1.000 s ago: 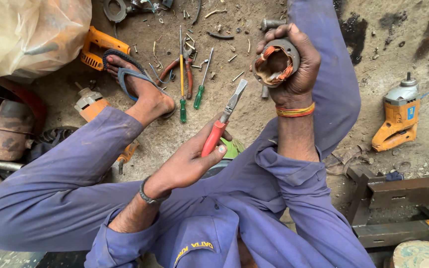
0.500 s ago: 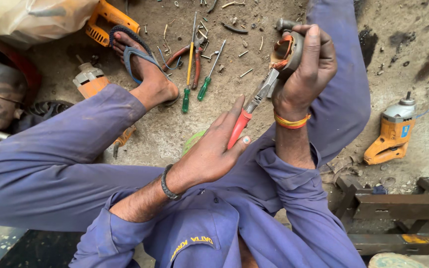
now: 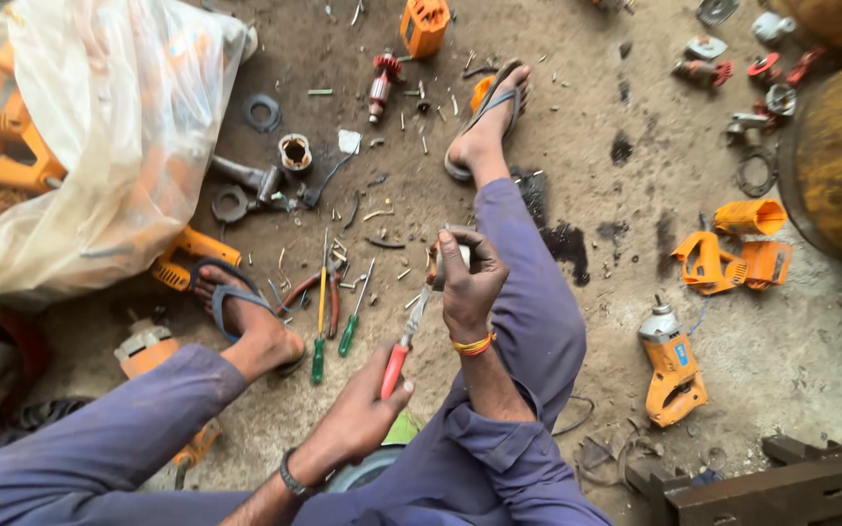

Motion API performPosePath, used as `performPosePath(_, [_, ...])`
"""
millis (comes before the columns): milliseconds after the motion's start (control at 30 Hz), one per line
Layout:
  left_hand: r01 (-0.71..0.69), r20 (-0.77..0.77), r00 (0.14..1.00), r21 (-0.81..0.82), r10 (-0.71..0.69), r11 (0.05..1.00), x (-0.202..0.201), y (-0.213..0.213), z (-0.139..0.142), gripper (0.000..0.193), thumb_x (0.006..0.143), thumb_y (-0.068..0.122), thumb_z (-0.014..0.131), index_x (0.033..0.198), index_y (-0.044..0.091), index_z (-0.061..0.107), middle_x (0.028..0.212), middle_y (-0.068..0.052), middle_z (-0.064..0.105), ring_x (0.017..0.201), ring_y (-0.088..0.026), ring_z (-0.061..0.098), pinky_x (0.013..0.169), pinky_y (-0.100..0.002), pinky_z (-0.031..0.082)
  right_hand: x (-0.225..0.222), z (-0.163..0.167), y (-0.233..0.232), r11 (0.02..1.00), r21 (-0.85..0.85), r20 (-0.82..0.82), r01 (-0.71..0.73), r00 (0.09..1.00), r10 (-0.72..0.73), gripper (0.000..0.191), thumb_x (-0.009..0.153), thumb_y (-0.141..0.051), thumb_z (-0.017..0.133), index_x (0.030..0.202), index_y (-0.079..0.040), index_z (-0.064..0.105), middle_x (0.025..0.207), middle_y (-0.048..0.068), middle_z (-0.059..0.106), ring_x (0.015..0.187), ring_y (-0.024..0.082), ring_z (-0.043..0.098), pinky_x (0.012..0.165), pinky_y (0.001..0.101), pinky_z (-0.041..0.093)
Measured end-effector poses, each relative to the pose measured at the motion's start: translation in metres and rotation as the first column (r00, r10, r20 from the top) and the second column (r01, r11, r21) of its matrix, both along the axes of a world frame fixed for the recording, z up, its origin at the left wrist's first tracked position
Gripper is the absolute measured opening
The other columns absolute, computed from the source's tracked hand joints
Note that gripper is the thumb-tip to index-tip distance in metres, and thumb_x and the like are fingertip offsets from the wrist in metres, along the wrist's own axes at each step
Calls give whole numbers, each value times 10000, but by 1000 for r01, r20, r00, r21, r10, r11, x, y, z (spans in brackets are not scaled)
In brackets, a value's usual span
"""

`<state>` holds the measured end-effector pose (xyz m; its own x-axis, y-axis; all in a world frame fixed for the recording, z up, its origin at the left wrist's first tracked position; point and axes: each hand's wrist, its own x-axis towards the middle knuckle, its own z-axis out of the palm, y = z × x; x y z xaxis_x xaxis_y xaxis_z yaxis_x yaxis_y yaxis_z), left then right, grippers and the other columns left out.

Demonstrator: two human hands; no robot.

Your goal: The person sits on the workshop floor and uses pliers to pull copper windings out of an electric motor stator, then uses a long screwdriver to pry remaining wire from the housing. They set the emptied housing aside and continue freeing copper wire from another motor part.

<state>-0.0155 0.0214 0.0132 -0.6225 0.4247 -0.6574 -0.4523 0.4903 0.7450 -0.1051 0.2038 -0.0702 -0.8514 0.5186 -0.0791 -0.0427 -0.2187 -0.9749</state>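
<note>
Presently left hand (image 3: 358, 419) grips red-handled steel pliers (image 3: 403, 341), long axis pointing up into round metal part (image 3: 450, 261) clasped by right hand (image 3: 468, 287).

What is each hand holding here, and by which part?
Left hand grips red-handled pliers by the handles, nose up at the part. Right hand wraps around a small round metal part, mostly hidden by the fingers.

One package noted: a large, crumpled clear plastic bag (image 3: 99, 146) holding orange tool parts, lying left of the sandalled left foot (image 3: 246, 317).

A blue label (image 3: 681, 354) sits on the orange drill body.
</note>
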Motion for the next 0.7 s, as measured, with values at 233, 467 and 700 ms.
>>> performPosePath(233, [-56, 299, 954, 93, 26, 994, 26, -22, -11, 634, 924, 281, 638, 1511, 173, 425, 1118, -137, 651, 956, -236, 596, 854, -411, 514, -20, 6, 84, 925, -180, 23, 335, 941, -336, 166, 992, -184, 725, 941, -26, 723, 869, 84, 718, 726, 162, 678, 639, 298, 574])
performPosePath(467, [-207, 276, 951, 247, 136, 946, 22, -40, -94, 515, 998, 260, 664, 1449, 56, 524, 1315, -71, 692, 1160, -151, 627, 936, -275, 497, -11, 4, 69, 552, -828, -66, -101, 994, 83, 255, 1045, -265, 599, 1047, -20, 667, 960, 124, 701, 897, 291, 702, 809, 423, 618])
performPosePath(700, [-259, 461, 874, 176, 153, 950, 19, -26, -91, 364, 933, 186, 690, 1199, -42, 590, 841, -163, 635, 643, -268, 660, 455, -366, 479, -13, 26, 55, 564, -813, -59, -143, 985, 165, 411, 1025, -371, 574, 1044, 24, 685, 936, 150, 716, 854, 290, 702, 776, 427, 607])
